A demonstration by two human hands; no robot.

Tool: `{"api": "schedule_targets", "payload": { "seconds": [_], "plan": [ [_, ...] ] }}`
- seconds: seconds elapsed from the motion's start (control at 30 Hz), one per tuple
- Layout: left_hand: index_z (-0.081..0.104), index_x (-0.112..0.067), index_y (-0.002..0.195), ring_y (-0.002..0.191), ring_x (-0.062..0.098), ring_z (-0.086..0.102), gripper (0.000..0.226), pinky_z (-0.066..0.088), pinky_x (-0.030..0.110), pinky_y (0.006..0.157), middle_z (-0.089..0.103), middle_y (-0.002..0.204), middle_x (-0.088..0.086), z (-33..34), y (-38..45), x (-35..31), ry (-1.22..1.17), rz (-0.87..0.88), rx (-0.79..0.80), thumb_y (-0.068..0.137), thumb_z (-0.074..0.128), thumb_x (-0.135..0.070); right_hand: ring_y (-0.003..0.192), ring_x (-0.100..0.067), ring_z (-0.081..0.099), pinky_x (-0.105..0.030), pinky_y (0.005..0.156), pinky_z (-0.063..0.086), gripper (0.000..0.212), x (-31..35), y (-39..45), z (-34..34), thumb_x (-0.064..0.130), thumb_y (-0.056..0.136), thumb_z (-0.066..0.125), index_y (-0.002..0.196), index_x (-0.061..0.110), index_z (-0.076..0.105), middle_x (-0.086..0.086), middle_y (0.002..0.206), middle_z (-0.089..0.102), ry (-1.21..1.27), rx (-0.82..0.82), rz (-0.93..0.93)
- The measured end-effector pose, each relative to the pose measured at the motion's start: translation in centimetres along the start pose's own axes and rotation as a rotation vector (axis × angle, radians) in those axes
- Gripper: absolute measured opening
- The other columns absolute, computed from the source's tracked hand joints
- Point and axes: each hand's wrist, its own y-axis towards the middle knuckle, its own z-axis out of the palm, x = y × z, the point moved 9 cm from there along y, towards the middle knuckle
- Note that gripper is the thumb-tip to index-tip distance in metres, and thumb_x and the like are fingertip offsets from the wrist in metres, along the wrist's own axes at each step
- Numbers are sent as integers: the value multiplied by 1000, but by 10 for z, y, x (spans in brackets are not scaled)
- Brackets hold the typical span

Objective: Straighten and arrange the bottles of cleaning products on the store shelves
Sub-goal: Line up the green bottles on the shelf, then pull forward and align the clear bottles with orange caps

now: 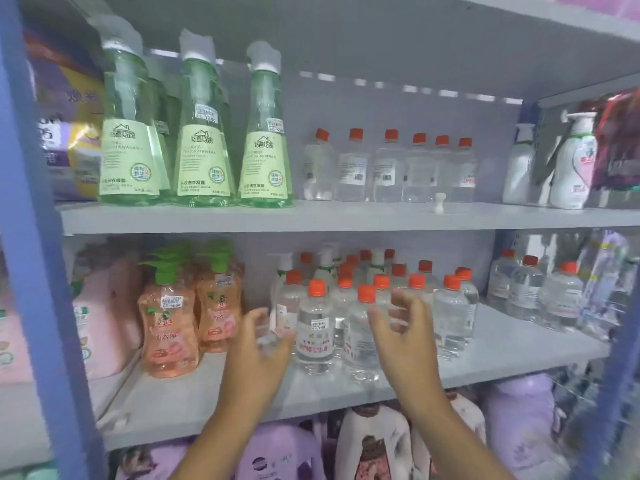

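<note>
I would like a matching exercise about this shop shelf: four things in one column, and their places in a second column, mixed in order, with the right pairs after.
Column 1:
1. tall green transparent bottles with pale green labels
2. peach-coloured pump bottles with green pumps
3. small white plastic piece
4. purple detergent jugs

Column 2:
A. lowest shelf, below the hands
B. upper shelf, left part
C. middle shelf, left of the clear bottles with orange caps
D. upper shelf, alone in front of the clear bottles

Pairs: 1-B, 2-C, 3-D, 4-A
</note>
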Motion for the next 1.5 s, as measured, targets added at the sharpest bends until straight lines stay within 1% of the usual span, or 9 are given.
{"api": "schedule_targets", "payload": {
  "seconds": [0.13, 0.27, 0.6, 0.73, 0.83, 0.97, 1.1, 1.3, 1.5],
  "plan": [
    [47, -36, 135, 114, 8, 61, 78, 51, 33, 100, 58, 131, -8, 72, 13, 42, 50, -122, 153, 70, 88, -50, 128, -12, 49, -26, 103, 43, 80, -77, 0, 27, 49, 82, 80, 147, 28, 38, 6, 140, 39, -176, 163, 132],
    [49, -39, 128, 104, 12, 68, 85, 58, 43, 92, 62, 124, -7, 95, 25, 54, 99, -147, 26, 56, 90, -57, 130, -9, 48, -29, 105, 46, 95, -101, 16, 40, 59, 72, 85, 148, 28, 38, 11, 139, 41, -177, 200, 114],
    [46, -34, 122, 80, 6, 65, 70, 47, 28, 67, 63, 92, -21, 104, -23, 5, 184, -229, -191, 70, 93, -33, 99, 6, 62, -20, 88, 55, 59, -113, 44, -8, 58, 69, 86, 117, 40, 55, 22, 113, 56, -52, 411, -21],
    [55, -38, 112, 78, 3, 71, 60, 54, 31, 73, 75, 92, -13, 108, -70, -48, 84, -193, -293, 67, 94, -35, 101, 15, 57, -7, 77, 47, 55, -89, 44, -71, 55, 65, 88, 112, 43, 60, 25, 111, 60, 27, 513, -73],
    [59, -44, 107, 75, -11, 67, 54, 49, 22, 68, 72, 89, -31, 108, -92, -130, -23, -50, -338, 69, 92, -25, 100, 3, 64, -20, 78, 57, 59, -43, 52, -133, 55, 57, 90, 110, 45, 66, 21, 111, 66, 147, 527, -158],
    [64, -41, 107, 77, 0, 74, 52, 55, 22, 61, 77, 93, -20, 109, -90, -267, -72, 169, -258, 59, 84, -41, 92, -3, 74, -23, 75, 60, 55, 47, 90, -213, 54, 55, 90, 105, 50, 68, 17, 104, 75, 334, 522, -255],
    [64, -38, 107, 78, -9, 71, 41, 52, 9, 60, 75, 91, -27, 108, -40, -347, -24, 273, -225, 72, 85, -39, 91, -4, 75, -35, 86, 60, 46, 107, 164, -253, 50, 66, 87, 106, 33, 73, 16, 99, 78, 372, 440, -342],
    [60, -28, 122, 82, -2, 68, 61, 52, 23, 68, 70, 96, -19, 102, 51, -340, 139, 214, -262, 72, 89, -47, 73, -1, 69, -20, 60, 46, 42, 97, 248, -228, 51, 70, 89, 99, 27, 71, 12, 87, 75, 176, 356, -302],
    [49, -16, 139, 78, 8, 58, 78, 46, 26, 60, 54, 93, -14, 97, 109, -291, 199, 40, -230, 77, 87, -43, 83, -12, 75, -25, 61, 50, 42, 69, 287, -172, 48, 70, 90, 102, 25, 73, 8, 92, 78, 104, 407, -203]
  ]
}}
